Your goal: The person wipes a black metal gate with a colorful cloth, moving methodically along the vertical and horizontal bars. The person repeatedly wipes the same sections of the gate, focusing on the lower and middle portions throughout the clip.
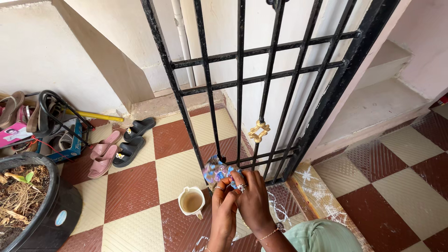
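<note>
Both hands pinch patterned cloth (215,170) against lower bars of black gate (261,93) — left hand (223,205) and right hand (253,198) closed on it. Wiping at bottom section; upper bars untouched, cup (191,201) of murky water beside.

A crumpled blue-patterned cloth (215,170) (bunched, with pink flecks) sits pressed against the black gate's lower bars.

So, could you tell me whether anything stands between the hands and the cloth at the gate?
Nothing visible does: both the left hand and right hand already grip the cloth, pressed against the gate's lower bars.
</note>
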